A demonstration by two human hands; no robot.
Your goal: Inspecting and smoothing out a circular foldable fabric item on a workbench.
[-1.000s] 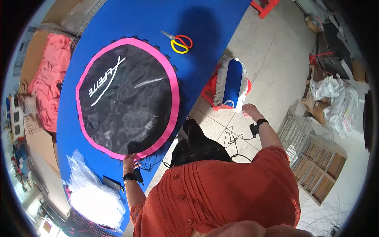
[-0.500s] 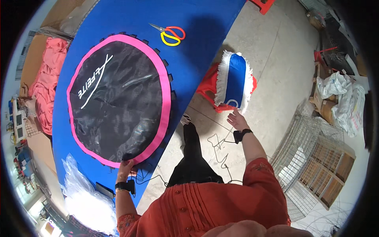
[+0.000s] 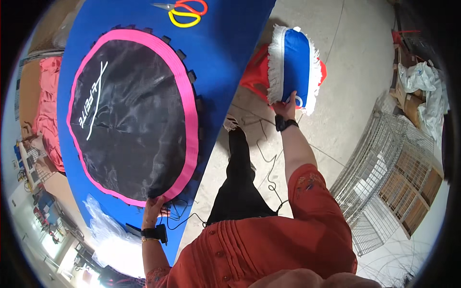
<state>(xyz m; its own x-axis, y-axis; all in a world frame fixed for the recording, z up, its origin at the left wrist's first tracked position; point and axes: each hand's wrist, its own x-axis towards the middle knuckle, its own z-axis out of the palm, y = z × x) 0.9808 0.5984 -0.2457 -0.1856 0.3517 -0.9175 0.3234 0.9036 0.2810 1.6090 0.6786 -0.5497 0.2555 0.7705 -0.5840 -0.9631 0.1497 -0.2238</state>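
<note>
A round black trampoline mat (image 3: pixel 129 110) with a pink border and black tabs round its edge lies on the blue tabletop. My left hand (image 3: pixel 152 211) is closed on the mat's near rim, the fingers partly hidden below it. To the right, a blue mop pad (image 3: pixel 297 53) with white fringe and a white loop lies on a red plastic stool (image 3: pixel 258 72), perhaps one of several in a pile. At the pad's near end, my right hand (image 3: pixel 286 109) grips it beside the loop. Yellow-and-red-handled scissors (image 3: pixel 185 12) lie beyond the mat.
Clear plastic wrapping (image 3: pixel 108 230) sits at the table's near left. Thin black cable (image 3: pixel 271 165) trails across the floor near my legs. Wire cages (image 3: pixel 379 168) stand at the right, with white plastic sacks (image 3: pixel 425 86) behind them. Pink cloth (image 3: pixel 48 110) hangs beyond the table's left side.
My right hand has moved forward from just short of the blue pad and taken hold of its near end. The left hand stays on the mat's rim. My view has shifted.
</note>
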